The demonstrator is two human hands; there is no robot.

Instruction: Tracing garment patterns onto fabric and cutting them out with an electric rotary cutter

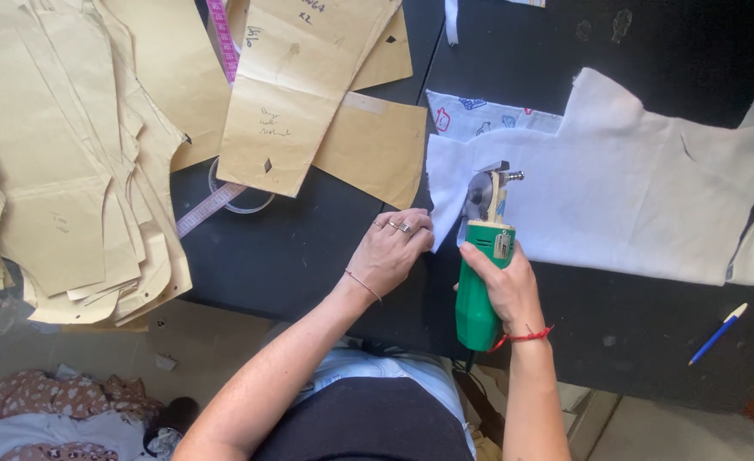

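A dark surface is carrying everything under inspection. Lying across it, ahead and to the right of the right hand, is a stack of white fabric, with a printed layer showing at its far left edge. Well to the left of the left hand, tan paper pattern pieces are lying piled and overlapping, and more pieces are lying ahead of that hand. A pink measuring tape is running among them, passing over a clear round dish.

The right hand is gripping the green electric rotary cutter, fingers clamped around its body, with the round blade sitting at the near left edge of the fabric, just ahead of the hand. The left hand is resting just beside the cutter, fingers curled together and pinching the fabric's left edge. A blue pen is lying well to the right of the right hand.
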